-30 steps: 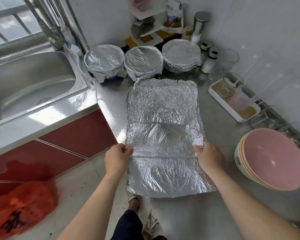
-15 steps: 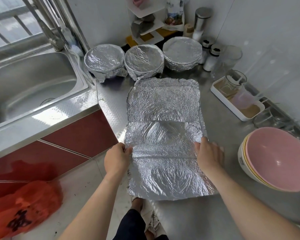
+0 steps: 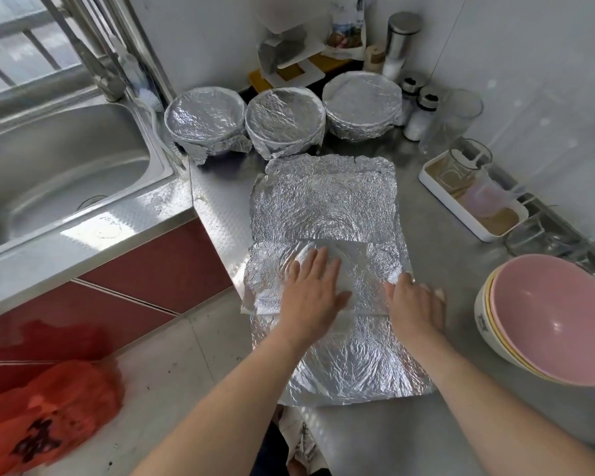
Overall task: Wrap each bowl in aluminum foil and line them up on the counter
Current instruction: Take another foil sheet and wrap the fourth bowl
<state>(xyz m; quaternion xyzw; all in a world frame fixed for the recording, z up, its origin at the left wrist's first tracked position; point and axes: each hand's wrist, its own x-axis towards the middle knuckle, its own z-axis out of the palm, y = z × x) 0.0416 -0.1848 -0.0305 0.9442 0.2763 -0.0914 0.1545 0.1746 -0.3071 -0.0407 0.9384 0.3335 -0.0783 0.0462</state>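
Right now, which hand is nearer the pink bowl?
Right. The right hand rests at the foil's right edge, just left of the pink bowl; the left hand lies flat mid-foil, farther left.

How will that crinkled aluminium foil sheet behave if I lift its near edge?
Probably floppy: the crinkled aluminium foil sheet is creased all over, so it should sag and keep new wrinkles. Thin, likely light, it may slide on the smooth steel counter. Its ragged far edge suggests easy tearing.
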